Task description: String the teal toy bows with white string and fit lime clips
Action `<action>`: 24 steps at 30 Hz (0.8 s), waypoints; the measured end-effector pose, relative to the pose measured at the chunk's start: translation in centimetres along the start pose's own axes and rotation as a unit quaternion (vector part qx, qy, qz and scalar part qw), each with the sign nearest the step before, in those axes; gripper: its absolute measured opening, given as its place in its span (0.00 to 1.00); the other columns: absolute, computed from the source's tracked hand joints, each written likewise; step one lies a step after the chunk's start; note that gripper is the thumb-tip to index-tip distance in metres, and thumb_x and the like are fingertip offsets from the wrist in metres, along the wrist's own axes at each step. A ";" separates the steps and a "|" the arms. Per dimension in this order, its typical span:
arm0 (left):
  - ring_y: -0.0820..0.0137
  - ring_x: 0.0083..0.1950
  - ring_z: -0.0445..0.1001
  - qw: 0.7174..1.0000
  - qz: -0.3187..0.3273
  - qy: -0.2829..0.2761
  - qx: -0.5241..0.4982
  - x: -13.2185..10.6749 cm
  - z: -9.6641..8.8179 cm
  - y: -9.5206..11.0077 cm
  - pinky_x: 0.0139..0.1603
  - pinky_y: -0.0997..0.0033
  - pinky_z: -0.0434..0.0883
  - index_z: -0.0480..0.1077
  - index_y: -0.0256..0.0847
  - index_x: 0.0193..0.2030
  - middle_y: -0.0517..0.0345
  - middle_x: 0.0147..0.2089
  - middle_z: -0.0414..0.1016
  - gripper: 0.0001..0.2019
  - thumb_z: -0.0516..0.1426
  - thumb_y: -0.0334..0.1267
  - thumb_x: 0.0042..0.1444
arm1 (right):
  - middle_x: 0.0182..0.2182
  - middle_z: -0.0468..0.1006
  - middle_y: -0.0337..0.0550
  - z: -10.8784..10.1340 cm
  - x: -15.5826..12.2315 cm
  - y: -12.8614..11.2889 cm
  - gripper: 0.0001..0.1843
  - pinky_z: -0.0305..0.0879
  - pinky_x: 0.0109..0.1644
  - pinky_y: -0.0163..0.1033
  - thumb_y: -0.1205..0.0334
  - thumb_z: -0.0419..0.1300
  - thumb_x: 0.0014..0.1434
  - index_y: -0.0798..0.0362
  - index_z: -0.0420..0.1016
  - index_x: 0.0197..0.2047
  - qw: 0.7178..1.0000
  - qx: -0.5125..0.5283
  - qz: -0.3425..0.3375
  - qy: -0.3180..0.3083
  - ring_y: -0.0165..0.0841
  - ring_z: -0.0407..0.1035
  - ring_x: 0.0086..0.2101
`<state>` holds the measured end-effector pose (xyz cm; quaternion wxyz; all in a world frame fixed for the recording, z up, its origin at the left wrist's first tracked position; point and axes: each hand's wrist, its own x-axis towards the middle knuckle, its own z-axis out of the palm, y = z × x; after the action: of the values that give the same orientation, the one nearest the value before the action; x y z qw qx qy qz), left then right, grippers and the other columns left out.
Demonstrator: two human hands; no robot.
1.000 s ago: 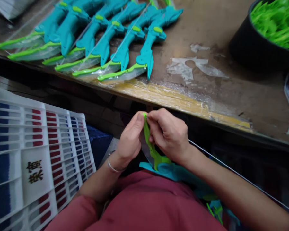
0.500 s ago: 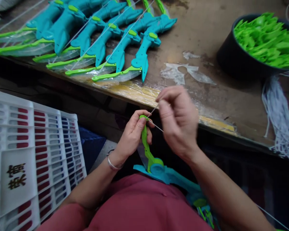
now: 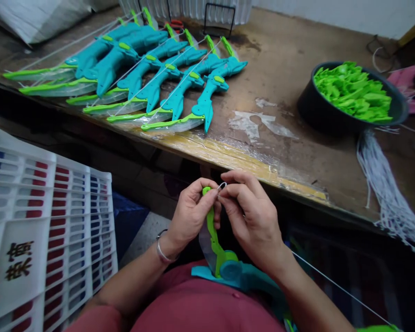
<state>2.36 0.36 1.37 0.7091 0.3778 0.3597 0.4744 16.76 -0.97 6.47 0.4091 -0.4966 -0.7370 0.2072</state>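
Observation:
A teal and green toy bow (image 3: 242, 272) lies across my lap, one green limb (image 3: 211, 226) pointing up toward the table. My left hand (image 3: 197, 207) pinches the tip of that limb between thumb and fingers. Close beside it, my right hand (image 3: 252, 214) pinches a white string (image 3: 222, 185), which makes a small loop by the limb's tip. The fingertips of both hands nearly meet there. Another length of the string runs from behind my right forearm down to the lower right. The bow's far end is partly hidden by that arm.
Several strung toy bows (image 3: 204, 99) lie in a row on the table (image 3: 280, 41). A black bowl (image 3: 318, 108) of green plastic parts stands at the right, with a bundle of white strings (image 3: 383, 184) hanging over the edge. White crates (image 3: 51, 221) stand at my left.
My right hand has come down and in to my left hand, and the string, stretched before, now forms a small loop. The view has tilted up, showing more of the table's back.

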 end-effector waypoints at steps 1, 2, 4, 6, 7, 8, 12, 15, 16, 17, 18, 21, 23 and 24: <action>0.74 0.19 0.70 1.000 -0.001 -0.006 0.002 -0.2 0.1 0.1 0.19 0.79 0.70 0.69 0.41 0.44 0.65 0.22 0.72 0.10 0.61 0.45 0.66 | 0.44 0.76 0.47 0.1 0.0 0.0 0.08 0.77 0.45 0.43 0.69 0.56 0.68 0.51 0.73 0.37 0.999 0.026 0.024 0.003 0.36 0.76 0.44; 0.74 0.19 0.70 1.000 0.001 -0.013 0.004 -0.4 0.2 0.1 0.19 0.79 0.69 0.69 0.41 0.45 0.65 0.22 0.72 0.10 0.60 0.46 0.66 | 0.40 0.76 0.44 0.2 0.0 0.1 0.08 0.77 0.39 0.39 0.69 0.57 0.68 0.51 0.73 0.36 0.996 0.065 0.055 0.006 0.33 0.76 0.38; 0.74 0.19 0.69 1.000 0.007 -0.027 0.012 -0.7 0.4 0.1 0.20 0.79 0.68 0.69 0.42 0.45 0.65 0.22 0.71 0.10 0.59 0.46 0.67 | 0.34 0.75 0.38 0.3 0.2 0.4 0.03 0.73 0.29 0.33 0.67 0.60 0.66 0.51 0.72 0.38 0.977 0.176 0.118 0.013 0.28 0.74 0.28; 0.74 0.19 0.69 0.999 0.013 -0.037 0.018 -0.9 0.5 -0.1 0.20 0.79 0.67 0.68 0.42 0.46 0.66 0.22 0.71 0.10 0.58 0.46 0.68 | 0.29 0.75 0.33 0.3 0.2 0.8 0.05 0.71 0.24 0.32 0.64 0.64 0.63 0.50 0.71 0.40 0.940 0.290 0.180 -0.010 0.27 0.72 0.21; 0.74 0.19 0.68 0.999 0.014 -0.041 0.020 -1.0 0.6 -0.2 0.20 0.79 0.67 0.68 0.42 0.45 0.66 0.22 0.71 0.10 0.57 0.46 0.69 | 0.26 0.75 0.32 0.3 0.1 0.9 0.06 0.71 0.23 0.32 0.63 0.65 0.63 0.50 0.70 0.41 0.919 0.335 0.204 -0.031 0.27 0.71 0.19; 0.74 0.19 0.68 0.999 0.013 -0.044 0.020 -1.0 0.6 -0.3 0.20 0.79 0.67 0.68 0.42 0.45 0.66 0.22 0.70 0.09 0.57 0.46 0.69 | 0.24 0.74 0.31 0.2 0.0 0.9 0.07 0.72 0.22 0.33 0.61 0.65 0.63 0.50 0.69 0.40 0.904 0.362 0.222 -0.051 0.28 0.71 0.18; 0.75 0.19 0.67 0.999 0.011 -0.042 0.014 -1.1 0.8 -0.8 0.20 0.78 0.67 0.67 0.42 0.45 0.67 0.22 0.69 0.09 0.57 0.45 0.69 | 0.29 0.76 0.36 -0.2 -0.8 0.6 0.04 0.74 0.29 0.34 0.62 0.62 0.66 0.52 0.75 0.38 0.937 0.283 0.205 -0.014 0.29 0.76 0.26; 0.75 0.18 0.66 0.999 0.006 -0.039 0.005 -1.0 1.1 -1.0 0.19 0.78 0.67 0.67 0.41 0.43 0.67 0.22 0.69 0.09 0.58 0.44 0.69 | 0.38 0.80 0.39 -0.2 -1.5 0.2 0.08 0.76 0.42 0.34 0.66 0.60 0.68 0.50 0.79 0.48 0.966 0.196 0.157 0.060 0.29 0.77 0.36; 0.76 0.18 0.66 0.999 0.004 -0.039 -0.002 -0.9 1.2 -1.0 0.19 0.79 0.67 0.67 0.41 0.42 0.67 0.22 0.69 0.09 0.58 0.44 0.69 | 0.40 0.81 0.39 -0.2 -1.7 0.1 0.12 0.76 0.44 0.35 0.66 0.60 0.68 0.48 0.77 0.53 0.965 0.197 0.153 0.081 0.29 0.77 0.38; 0.76 0.18 0.65 0.999 0.002 -0.041 -0.010 -0.8 1.2 -1.1 0.18 0.79 0.67 0.67 0.41 0.42 0.67 0.22 0.69 0.09 0.58 0.44 0.68 | 0.41 0.82 0.39 -0.1 -1.8 0.1 0.17 0.77 0.45 0.36 0.67 0.60 0.68 0.46 0.74 0.59 0.960 0.209 0.159 0.099 0.29 0.78 0.38; 0.76 0.18 0.65 0.999 0.000 -0.043 -0.018 -0.8 1.3 -1.1 0.18 0.79 0.67 0.67 0.41 0.42 0.67 0.22 0.69 0.09 0.58 0.43 0.68 | 0.42 0.82 0.40 -0.1 -1.9 0.2 0.22 0.78 0.44 0.37 0.66 0.60 0.67 0.44 0.70 0.63 0.952 0.228 0.171 0.112 0.30 0.78 0.37; 0.76 0.19 0.66 0.998 -0.005 -0.048 -0.038 -0.4 1.4 -1.4 0.18 0.79 0.68 0.67 0.41 0.43 0.67 0.22 0.69 0.08 0.58 0.43 0.68 | 0.39 0.83 0.40 -0.2 -1.7 0.6 0.21 0.80 0.40 0.40 0.65 0.61 0.67 0.45 0.72 0.62 0.926 0.287 0.220 0.110 0.32 0.78 0.34; 0.76 0.19 0.66 0.998 -0.010 -0.049 -0.043 -0.1 1.5 -1.5 0.19 0.79 0.68 0.68 0.41 0.43 0.66 0.23 0.69 0.08 0.59 0.42 0.68 | 0.37 0.83 0.40 -0.4 -1.3 1.0 0.10 0.79 0.37 0.38 0.65 0.62 0.66 0.47 0.80 0.50 0.920 0.302 0.231 0.097 0.31 0.77 0.33; 0.76 0.19 0.66 0.998 -0.012 -0.050 -0.044 0.1 1.5 -1.6 0.18 0.79 0.68 0.68 0.41 0.43 0.66 0.23 0.70 0.08 0.59 0.42 0.68 | 0.37 0.82 0.40 -0.5 -1.1 1.2 0.07 0.79 0.36 0.37 0.66 0.63 0.65 0.48 0.82 0.44 0.922 0.301 0.227 0.090 0.30 0.77 0.32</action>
<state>4.33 -0.22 0.64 0.7477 0.3654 0.3071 0.4617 18.03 -1.53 5.45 0.5455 -0.5208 -0.4679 0.4608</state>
